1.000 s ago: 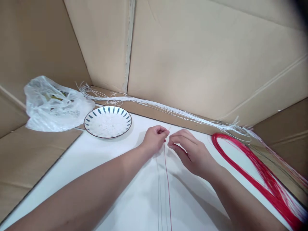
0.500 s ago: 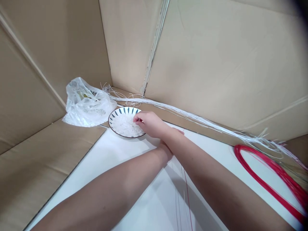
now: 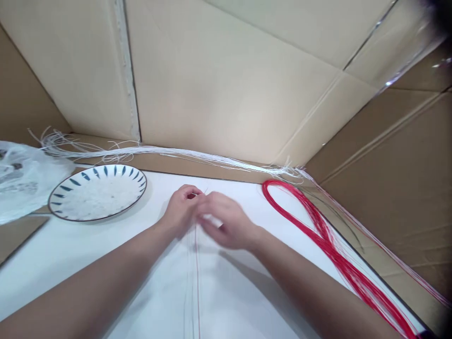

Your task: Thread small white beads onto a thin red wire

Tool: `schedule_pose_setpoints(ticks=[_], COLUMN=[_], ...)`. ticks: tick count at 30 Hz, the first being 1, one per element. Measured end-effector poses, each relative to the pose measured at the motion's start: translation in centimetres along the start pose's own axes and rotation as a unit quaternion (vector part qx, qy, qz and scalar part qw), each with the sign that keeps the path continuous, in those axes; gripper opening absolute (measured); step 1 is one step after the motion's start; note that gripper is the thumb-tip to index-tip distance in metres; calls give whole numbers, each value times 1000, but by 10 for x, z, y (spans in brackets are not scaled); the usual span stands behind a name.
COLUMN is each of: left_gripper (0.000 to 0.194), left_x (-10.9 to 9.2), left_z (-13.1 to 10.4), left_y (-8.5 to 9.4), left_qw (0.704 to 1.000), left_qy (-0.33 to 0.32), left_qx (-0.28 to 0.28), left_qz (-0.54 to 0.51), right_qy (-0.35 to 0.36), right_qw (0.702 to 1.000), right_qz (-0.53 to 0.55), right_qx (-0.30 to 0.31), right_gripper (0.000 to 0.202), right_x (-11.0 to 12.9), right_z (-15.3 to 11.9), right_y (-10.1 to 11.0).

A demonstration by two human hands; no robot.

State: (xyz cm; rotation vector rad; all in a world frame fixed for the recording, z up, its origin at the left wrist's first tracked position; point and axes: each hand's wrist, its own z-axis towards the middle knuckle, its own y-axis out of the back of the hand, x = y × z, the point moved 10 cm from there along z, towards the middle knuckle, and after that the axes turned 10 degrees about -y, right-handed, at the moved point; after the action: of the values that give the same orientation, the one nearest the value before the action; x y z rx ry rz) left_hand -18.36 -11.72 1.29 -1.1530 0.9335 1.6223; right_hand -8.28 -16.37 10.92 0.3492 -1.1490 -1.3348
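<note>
In the middle of the head view, my left hand [image 3: 181,210] is closed, thumb and fingers pinched together. A thin red thread [image 3: 197,278] runs from the pinch down toward me over the white surface. The tip of a fine strand shows above the fingertips. My right hand [image 3: 228,221] is right beside it, its fingers curled toward the left fingertips and smeared by motion. Whether it holds anything is hidden by the blur. To the left is a white plate [image 3: 106,192] with blue-green strokes round its rim, holding small clear-white bits.
A bundle of red threads [image 3: 328,245] lies looped on the right. Long white strands [image 3: 197,154] stretch along the back edge against the cardboard wall [image 3: 226,84]. At far left sits a translucent plastic bag [image 3: 31,183]. A cardboard side [image 3: 399,179] rises on the right.
My right hand has left the plate and come to my left hand, which was behind the right forearm before. The view has turned right, so plate and bag appear farther left.
</note>
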Motion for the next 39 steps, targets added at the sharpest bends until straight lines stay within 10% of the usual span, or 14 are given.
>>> schedule_pose_setpoints(ticks=[4,8,17,31,39], left_gripper=[18,22,22,20,9], left_x=[-2,-4,-6,-11,-5], left_z=[1,-1,-10,-21,-16], left_y=[2,1,-4,-25,7], left_qw=[999,998,996,994,996], left_qy=[14,15,16,47,39], left_qx=[9,9,31,82,-76], left_qz=[30,56,84,46,0], right_qy=[-252,-264,-254,-226,-229], right_qw=[964,959,950,958,957], right_qz=[73,106,127,122,133], right_qx=[-41,18,129,128,118], right_gripper=[18,24,23,10,11], right_x=[-132,-174,-171,-168,-164], right_z=[-46,-61,-60,-56,-57], right_y=[40,28,23,18,19])
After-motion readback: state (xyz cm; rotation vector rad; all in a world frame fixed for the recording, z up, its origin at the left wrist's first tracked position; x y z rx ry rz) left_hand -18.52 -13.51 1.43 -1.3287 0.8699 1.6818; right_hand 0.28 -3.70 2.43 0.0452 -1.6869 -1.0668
